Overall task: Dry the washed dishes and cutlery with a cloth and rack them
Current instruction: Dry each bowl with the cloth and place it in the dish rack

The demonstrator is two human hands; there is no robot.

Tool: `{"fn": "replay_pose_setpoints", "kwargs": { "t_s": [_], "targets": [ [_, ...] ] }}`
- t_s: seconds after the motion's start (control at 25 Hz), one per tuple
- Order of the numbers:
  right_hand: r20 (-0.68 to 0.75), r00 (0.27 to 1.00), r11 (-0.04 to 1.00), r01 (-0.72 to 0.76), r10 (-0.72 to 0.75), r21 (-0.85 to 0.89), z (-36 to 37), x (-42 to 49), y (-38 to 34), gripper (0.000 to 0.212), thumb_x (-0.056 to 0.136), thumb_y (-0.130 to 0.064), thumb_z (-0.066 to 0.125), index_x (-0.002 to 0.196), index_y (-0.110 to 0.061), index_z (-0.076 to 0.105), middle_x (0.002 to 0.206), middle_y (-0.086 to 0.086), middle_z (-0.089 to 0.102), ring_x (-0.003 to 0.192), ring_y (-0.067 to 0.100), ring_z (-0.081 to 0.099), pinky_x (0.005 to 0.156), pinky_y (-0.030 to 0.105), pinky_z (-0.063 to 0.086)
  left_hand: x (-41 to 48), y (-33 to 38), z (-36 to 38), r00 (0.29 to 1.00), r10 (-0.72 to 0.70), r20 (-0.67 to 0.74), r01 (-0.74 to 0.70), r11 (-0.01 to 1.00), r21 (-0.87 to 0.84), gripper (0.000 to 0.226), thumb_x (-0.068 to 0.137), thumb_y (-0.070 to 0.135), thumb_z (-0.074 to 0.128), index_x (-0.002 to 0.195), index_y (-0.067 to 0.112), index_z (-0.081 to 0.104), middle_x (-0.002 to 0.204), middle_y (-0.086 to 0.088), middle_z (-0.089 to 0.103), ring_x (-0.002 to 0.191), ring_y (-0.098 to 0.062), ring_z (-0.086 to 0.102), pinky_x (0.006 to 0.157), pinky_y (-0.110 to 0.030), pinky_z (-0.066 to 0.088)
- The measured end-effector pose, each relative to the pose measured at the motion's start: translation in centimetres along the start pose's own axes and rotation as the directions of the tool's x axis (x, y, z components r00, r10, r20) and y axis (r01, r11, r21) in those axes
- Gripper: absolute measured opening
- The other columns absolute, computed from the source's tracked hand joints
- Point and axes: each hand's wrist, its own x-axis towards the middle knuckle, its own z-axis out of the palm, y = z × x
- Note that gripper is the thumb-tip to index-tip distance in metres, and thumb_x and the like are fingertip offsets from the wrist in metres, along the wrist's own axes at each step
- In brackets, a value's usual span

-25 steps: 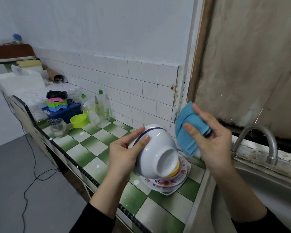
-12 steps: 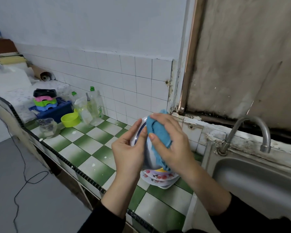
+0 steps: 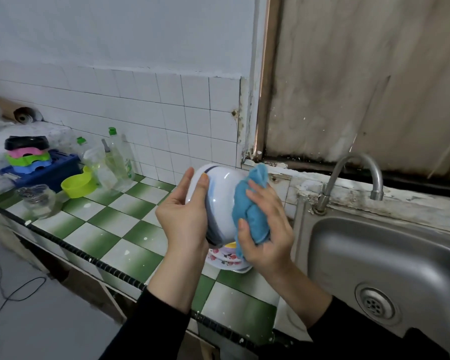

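Note:
My left hand (image 3: pixel 183 220) grips a white bowl with a dark blue rim line (image 3: pixel 218 193), held on its side above the counter. My right hand (image 3: pixel 266 231) holds a bunched blue cloth (image 3: pixel 248 206) and presses it against the bowl's outer wall. Under the bowl a stack of flowered plates (image 3: pixel 227 259) lies on the green-and-white checked counter (image 3: pixel 130 222), mostly hidden by my hands. A blue rack (image 3: pixel 47 170) with coloured bowls stacked in it stands at the far left of the counter.
A steel sink (image 3: pixel 374 258) with a curved tap (image 3: pixel 348 178) lies right of the plates. A lime bowl (image 3: pixel 77 185), a glass jar (image 3: pixel 38 201) and clear soap bottles (image 3: pixel 115 162) stand at the counter's left. Tiled wall behind; a cable lies on the floor.
My right hand brought the cloth from beside the bowl onto its outer wall and has slid it lower. The camera view shifted to the right.

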Motion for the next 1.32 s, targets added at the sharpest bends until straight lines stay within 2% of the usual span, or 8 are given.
{"fn": "replay_pose_setpoints", "kwargs": {
  "t_s": [0.16, 0.4, 0.52, 0.76, 0.88, 1.04, 1.16, 1.32],
  "targets": [
    [-0.164, 0.929, 0.942, -0.323, 0.333, 0.088, -1.3, -0.4, -1.2, 0.028, 0.087, -0.017, 0.052, 0.112, -0.012, 0.063, 0.11, 0.0, 0.063, 0.106, 0.011, 0.061, 0.091, 0.034, 0.051, -1.5, 0.4, 0.7, 0.999, 0.019, 0.038, -0.02, 0.999, 0.025, 0.02, 0.083, 0.021, 0.075, 0.099, 0.033, 0.071, 0.106, 0.007, 0.072, 0.087, -0.008, 0.068, 0.081, -0.026, 0.056],
    [-0.067, 0.997, 0.998, -0.042, 0.045, 0.039, -6.3, 1.0, -3.4, 0.022, 0.087, -0.008, 0.05, 0.09, 0.003, 0.069, 0.092, 0.004, 0.065, 0.087, 0.016, 0.063, 0.081, 0.025, 0.049, -4.6, 0.3, 2.3, 0.99, -0.139, 0.0, 0.137, 0.979, -0.151, 0.023, 0.085, 0.015, 0.072, 0.108, 0.017, 0.07, 0.07, 0.019, 0.071, 0.058, -0.001, 0.065, 0.056, -0.019, 0.054],
    [-0.122, 0.972, 0.978, -0.192, 0.201, 0.083, -11.6, 1.2, -2.9, 0.015, 0.087, -0.015, 0.055, 0.083, -0.014, 0.07, 0.08, -0.012, 0.067, 0.072, 0.008, 0.064, 0.068, 0.023, 0.052, -7.5, -0.1, 3.8, 0.979, -0.201, 0.019, 0.201, 0.963, -0.177, 0.021, 0.086, 0.012, 0.071, 0.106, 0.017, 0.068, 0.058, 0.022, 0.067, 0.048, 0.003, 0.061, 0.043, -0.014, 0.047],
    [-0.085, 0.887, 0.883, -0.46, 0.453, -0.097, -25.7, 1.0, -3.9, 0.004, 0.078, -0.032, 0.067, 0.082, -0.031, 0.067, 0.077, -0.023, 0.068, 0.071, -0.002, 0.063, 0.067, 0.009, 0.046, -15.0, -2.0, 7.8, 0.949, -0.284, 0.133, 0.304, 0.939, -0.163, 0.01, 0.085, 0.017, 0.072, 0.094, 0.022, 0.069, 0.094, 0.008, 0.072, 0.081, -0.012, 0.067, 0.082, -0.036, 0.056],
    [0.08, 0.818, 0.805, -0.536, 0.57, -0.254, -33.2, -0.3, -4.9, 0.043, 0.073, -0.042, 0.078, 0.114, -0.039, 0.066, 0.087, -0.01, 0.068, 0.081, 0.007, 0.064, 0.075, 0.021, 0.051, -19.7, -3.5, 10.2, 0.916, -0.304, 0.261, 0.34, 0.934, -0.105, 0.013, 0.085, 0.018, 0.07, 0.098, 0.022, 0.069, 0.098, 0.009, 0.074, 0.083, -0.01, 0.068, 0.084, -0.034, 0.056],
    [0.242, 0.724, 0.75, -0.542, 0.646, -0.38, -40.7, -2.7, -6.9, 0.098, 0.063, -0.055, 0.078, 0.145, -0.056, 0.023, 0.136, -0.018, 0.042, 0.128, 0.001, 0.041, 0.1, 0.025, 0.042, -25.7, -5.8, 13.7, 0.809, -0.367, 0.46, 0.442, 0.895, -0.064, 0.024, 0.086, 0.021, 0.067, 0.11, 0.018, 0.067, 0.09, 0.009, 0.075, 0.08, -0.008, 0.07, 0.075, -0.028, 0.059],
    [0.175, 0.739, 0.73, -0.544, 0.65, -0.414, -44.7, -4.3, -8.7, 0.111, 0.063, -0.055, 0.08, 0.151, -0.043, 0.014, 0.15, -0.018, 0.03, 0.138, 0.002, 0.032, 0.107, 0.027, 0.039, -30.0, -7.6, 16.1, 0.662, -0.419, 0.622, 0.493, 0.868, 0.061, 0.054, 0.075, 0.032, 0.069, 0.127, 0.018, 0.061, 0.12, 0.001, 0.069, 0.109, -0.018, 0.065, 0.093, -0.038, 0.053],
    [0.03, 0.741, 0.68, -0.598, 0.67, -0.424, -50.0, -5.8, -10.2, 0.109, 0.065, -0.043, 0.085, 0.151, -0.04, 0.019, 0.151, -0.024, 0.032, 0.136, 0.009, 0.038, 0.104, 0.043, 0.044, -35.3, -9.3, 19.2, 0.559, -0.394, 0.729, 0.444, 0.885, 0.138, 0.028, 0.088, 0.025, 0.061, 0.116, 0.026, 0.065, 0.109, 0.01, 0.072, 0.096, -0.006, 0.069, 0.081, -0.029, 0.056]
  ]
}}
